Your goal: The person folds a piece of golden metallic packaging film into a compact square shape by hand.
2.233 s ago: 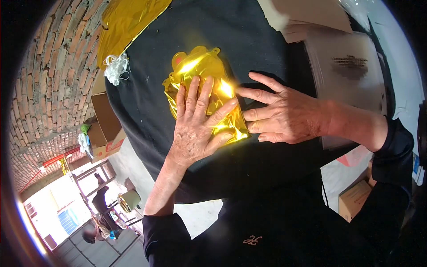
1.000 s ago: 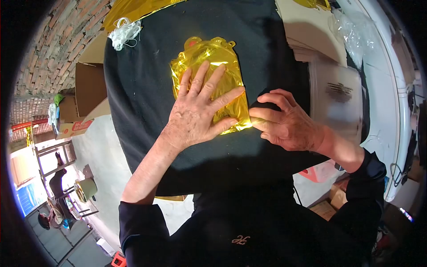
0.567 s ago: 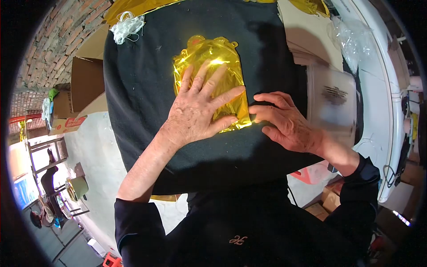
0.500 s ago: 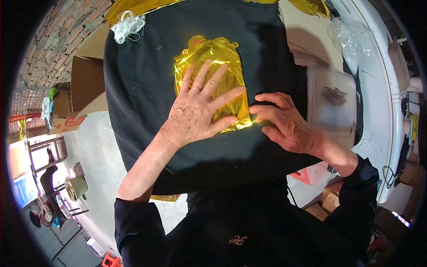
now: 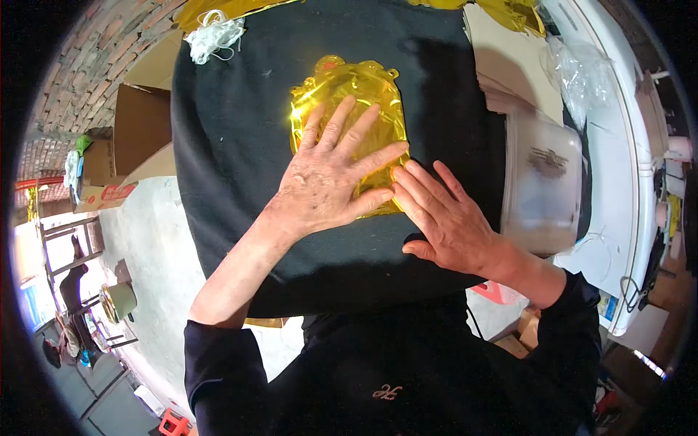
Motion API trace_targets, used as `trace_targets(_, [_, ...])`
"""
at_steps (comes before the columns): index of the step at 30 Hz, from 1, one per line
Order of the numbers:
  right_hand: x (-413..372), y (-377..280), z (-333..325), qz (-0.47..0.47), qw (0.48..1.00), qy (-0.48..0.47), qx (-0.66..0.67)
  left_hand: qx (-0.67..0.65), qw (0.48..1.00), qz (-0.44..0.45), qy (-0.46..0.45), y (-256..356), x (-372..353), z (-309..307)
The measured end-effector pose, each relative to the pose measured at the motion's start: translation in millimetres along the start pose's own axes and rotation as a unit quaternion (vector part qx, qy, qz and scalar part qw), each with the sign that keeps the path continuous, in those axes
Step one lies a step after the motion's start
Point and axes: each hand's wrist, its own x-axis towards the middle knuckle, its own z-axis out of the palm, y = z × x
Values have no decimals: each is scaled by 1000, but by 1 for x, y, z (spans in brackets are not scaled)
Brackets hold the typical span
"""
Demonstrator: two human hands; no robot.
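Observation:
A shiny gold foil balloon (image 5: 342, 83), deflated and flat, lies on the black cloth (image 5: 240, 145) in front of me. Small tabs stick out along its far edge. My left hand (image 5: 323, 174) rests flat on the foil, fingers spread. Beside it, my right hand (image 5: 451, 218) has its fingertips on the foil's near right corner, fingers stretched out and thumb apart. Both hands cover the lower part of the foil.
White string (image 5: 213, 38) sits in a bundle at the cloth's far left corner. To the right are cardboard sheets (image 5: 505, 65), a stack of clear plastic bags (image 5: 542, 189) and crumpled clear plastic (image 5: 578, 76). An opened cardboard box (image 5: 142, 131) stands at the left.
My right hand has moved left onto the foil's corner, and its bent fingers have straightened. My left hand stays on the foil. The view has shifted slightly.

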Motion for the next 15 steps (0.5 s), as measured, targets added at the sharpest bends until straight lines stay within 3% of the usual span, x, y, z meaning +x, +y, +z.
trace_targets(5, [2, -3, -3, 16, 1000, -23, -4, -21, 1000, 6, 17, -5, 0, 2])
trace_targets(9, [0, -3, 1, 15, 1000, -9, -4, -59, 995, -8, 83, -20, -6, -11])
trace_targets(14, [0, -2, 1, 1, 1000, 0, -15, -75, 970, -114, 200, -24, -56, -46])
trace_targets(15, [0, -3, 1, 1, 1000, 2, -20, -62, 975, -112, 182, -22, -68, -46])
